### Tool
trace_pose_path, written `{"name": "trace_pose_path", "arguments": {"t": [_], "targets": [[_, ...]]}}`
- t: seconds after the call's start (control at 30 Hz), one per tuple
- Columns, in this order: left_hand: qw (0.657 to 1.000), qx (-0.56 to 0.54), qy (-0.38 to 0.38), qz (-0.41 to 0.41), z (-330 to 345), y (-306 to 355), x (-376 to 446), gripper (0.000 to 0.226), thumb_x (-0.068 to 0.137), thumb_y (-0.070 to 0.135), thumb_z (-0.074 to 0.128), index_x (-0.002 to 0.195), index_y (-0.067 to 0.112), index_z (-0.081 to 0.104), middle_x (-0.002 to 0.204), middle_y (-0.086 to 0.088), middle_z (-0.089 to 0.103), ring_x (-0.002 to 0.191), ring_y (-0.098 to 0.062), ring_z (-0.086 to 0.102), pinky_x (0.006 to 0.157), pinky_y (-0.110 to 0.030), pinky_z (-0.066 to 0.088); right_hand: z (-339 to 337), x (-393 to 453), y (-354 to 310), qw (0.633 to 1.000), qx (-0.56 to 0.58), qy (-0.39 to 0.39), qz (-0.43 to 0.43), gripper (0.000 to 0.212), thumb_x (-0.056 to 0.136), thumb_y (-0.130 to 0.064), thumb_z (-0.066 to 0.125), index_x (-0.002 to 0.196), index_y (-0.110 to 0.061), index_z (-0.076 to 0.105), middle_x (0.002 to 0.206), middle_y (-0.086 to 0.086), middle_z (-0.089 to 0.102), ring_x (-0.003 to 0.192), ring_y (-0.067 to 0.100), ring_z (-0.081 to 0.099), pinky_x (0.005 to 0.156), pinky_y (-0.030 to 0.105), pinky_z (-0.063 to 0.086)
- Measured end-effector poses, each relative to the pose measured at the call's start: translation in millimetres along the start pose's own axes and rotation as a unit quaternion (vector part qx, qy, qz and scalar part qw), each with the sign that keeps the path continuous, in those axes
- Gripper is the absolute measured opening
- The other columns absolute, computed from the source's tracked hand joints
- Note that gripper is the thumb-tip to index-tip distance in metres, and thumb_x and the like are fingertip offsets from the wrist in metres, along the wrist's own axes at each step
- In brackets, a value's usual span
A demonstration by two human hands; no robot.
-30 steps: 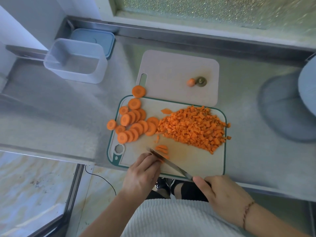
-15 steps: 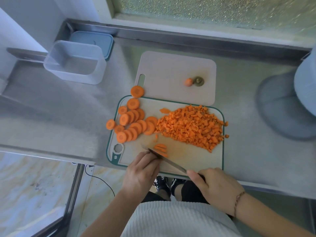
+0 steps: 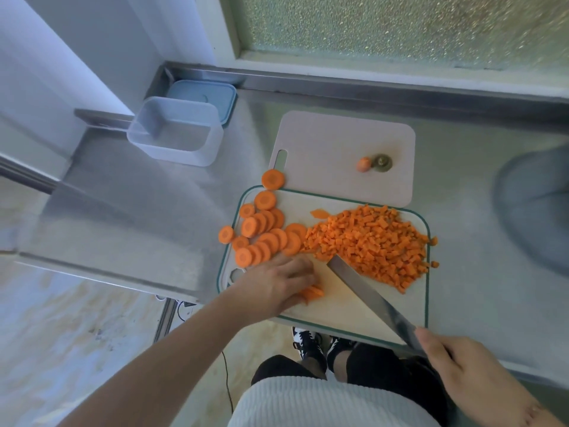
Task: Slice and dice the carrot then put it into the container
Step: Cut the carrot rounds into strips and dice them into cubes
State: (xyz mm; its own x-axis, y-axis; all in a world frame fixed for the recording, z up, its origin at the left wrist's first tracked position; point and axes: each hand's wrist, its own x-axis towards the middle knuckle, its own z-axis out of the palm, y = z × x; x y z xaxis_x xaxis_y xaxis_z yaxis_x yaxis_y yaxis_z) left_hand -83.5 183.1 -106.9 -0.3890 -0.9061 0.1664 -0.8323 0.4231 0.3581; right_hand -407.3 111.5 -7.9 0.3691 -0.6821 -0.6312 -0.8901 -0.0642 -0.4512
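The dicing step is in hand. On the green-rimmed pale cutting board (image 3: 338,315), a large heap of small diced orange carrot cubes (image 3: 372,241) lies at the right, and a cluster of round orange carrot slices (image 3: 264,234) waits uncut at the left, two of them off the board's edge on the steel counter (image 3: 147,211). The left hand (image 3: 277,283) rests on the board with fingers curled over a few short carrot strips (image 3: 311,292), pinning them in place. The right hand (image 3: 462,365) grips the handle of a long steel kitchen knife (image 3: 369,295), its blade slanting up across the board with the tip touching the near edge of the diced heap.

The next move likely calls for the blade to come back across the pinned strips and cut them crosswise, with the left fingertips tucked clear of the edge. The rounds remain to be diced before anything goes into the clear rectangular plastic container (image 3: 175,131), which stands far left on the counter, with a blue lid (image 3: 212,97) behind it.

Compared with half a second ago, the knife has swung away from the left hand towards the heap, and the left hand has reached further onto the board. The trimmed carrot ends (image 3: 374,163) on the plain grey board (image 3: 332,143) behind are unmoved.
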Motion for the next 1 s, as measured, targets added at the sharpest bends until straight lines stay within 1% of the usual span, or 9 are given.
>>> {"name": "trace_pose_path", "arguments": {"t": [0.1,0.2,0.3,0.37,0.5,0.6,0.7,0.83,1.0], "targets": [[0.999,0.003,0.048,-0.019,8,10,1,0.032,0.098,0.034,0.055,0.116,0.014,0.074,0.116,-0.006,0.067,0.091,-0.024,0.068,0.065,-0.031,0.056,3,1,2,1.000,0.009,0.006,0.002,0.095,0.046,-0.103,-0.004,0.053,-0.027,0.051,0.052,-0.003,0.059,0.052,0.005,0.054,0.058,0.021,0.043],[0.988,0.010,0.122,-0.090,19,35,1,0.033,0.096,0.036,0.057,0.108,0.013,0.077,0.109,-0.006,0.069,0.084,-0.023,0.069,0.067,-0.030,0.058,8,3,7,1.000,0.004,0.008,0.008,0.111,0.044,-0.104,-0.004,0.058,-0.014,0.060,0.063,0.000,0.068,0.060,0.008,0.061,0.066,0.028,0.049],[0.968,0.004,0.169,-0.186,32,63,3,0.028,0.093,0.036,0.065,0.102,0.012,0.076,0.103,-0.005,0.067,0.078,-0.023,0.065,0.064,-0.032,0.057,11,6,7,1.000,-0.021,0.018,0.000,0.101,0.058,-0.097,0.000,0.056,-0.015,0.059,0.061,-0.006,0.066,0.057,0.008,0.060,0.062,0.027,0.049],[0.951,0.005,0.187,-0.245,41,79,7,0.027,0.090,0.040,0.069,0.098,0.015,0.075,0.099,-0.002,0.066,0.077,-0.020,0.063,0.065,-0.031,0.055,13,7,2,0.999,-0.041,0.017,-0.005,0.089,0.072,-0.086,0.005,0.056,-0.016,0.059,0.059,-0.003,0.065,0.058,0.010,0.061,0.062,0.027,0.049],[0.931,0.014,0.200,-0.306,50,94,17,0.030,0.085,0.047,0.069,0.096,0.019,0.073,0.100,0.002,0.067,0.079,-0.020,0.061,0.068,-0.033,0.053,18,7,-10,0.998,-0.054,0.019,-0.018,0.076,0.075,-0.079,0.010,0.057,-0.019,0.054,0.054,0.004,0.060,0.055,0.013,0.059,0.059,0.027,0.049],[0.932,0.019,0.200,-0.301,49,93,15,0.034,0.083,0.050,0.071,0.097,0.018,0.072,0.102,0.001,0.067,0.080,-0.022,0.061,0.067,-0.036,0.054,17,5,-10,0.997,-0.069,0.029,-0.025,0.079,0.077,-0.078,0.005,0.061,-0.019,0.055,0.057,0.006,0.061,0.056,0.014,0.059,0.061,0.031,0.050],[0.941,0.009,0.210,-0.264,44,90,12,0.040,0.084,0.049,0.075,0.102,0.013,0.070,0.107,-0.004,0.066,0.087,-0.024,0.060,0.074,-0.034,0.052,12,2,-10,0.996,-0.082,0.026,-0.030,0.073,0.078,-0.075,0.008,0.064,-0.021,0.055,0.059,0.005,0.062,0.058,0.014,0.059,0.063,0.032,0.051],[0.967,-0.015,0.217,-0.134,47,77,10,0.015,0.092,0.018,0.075,0.098,0.005,0.075,0.106,-0.010,0.069,0.095,-0.032,0.064,0.086,-0.039,0.054,12,-3,-8,0.994,-0.102,0.018,-0.046,0.075,0.078,-0.078,0.004,0.063,-0.021,0.051,0.059,0.004,0.060,0.058,0.014,0.058,0.061,0.031,0.050],[0.967,-0.046,0.224,-0.109,50,71,8,0.008,0.092,0.012,0.075,0.096,0.006,0.077,0.106,-0.006,0.072,0.100,-0.027,0.066,0.091,-0.032,0.054,11,-4,-6,0.992,-0.117,-0.015,-0.046,0.083,0.075,-0.079,-0.008,0.073,-0.028,0.058,0.067,-0.004,0.065,0.065,0.010,0.061,0.064,0.028,0.051]]}}
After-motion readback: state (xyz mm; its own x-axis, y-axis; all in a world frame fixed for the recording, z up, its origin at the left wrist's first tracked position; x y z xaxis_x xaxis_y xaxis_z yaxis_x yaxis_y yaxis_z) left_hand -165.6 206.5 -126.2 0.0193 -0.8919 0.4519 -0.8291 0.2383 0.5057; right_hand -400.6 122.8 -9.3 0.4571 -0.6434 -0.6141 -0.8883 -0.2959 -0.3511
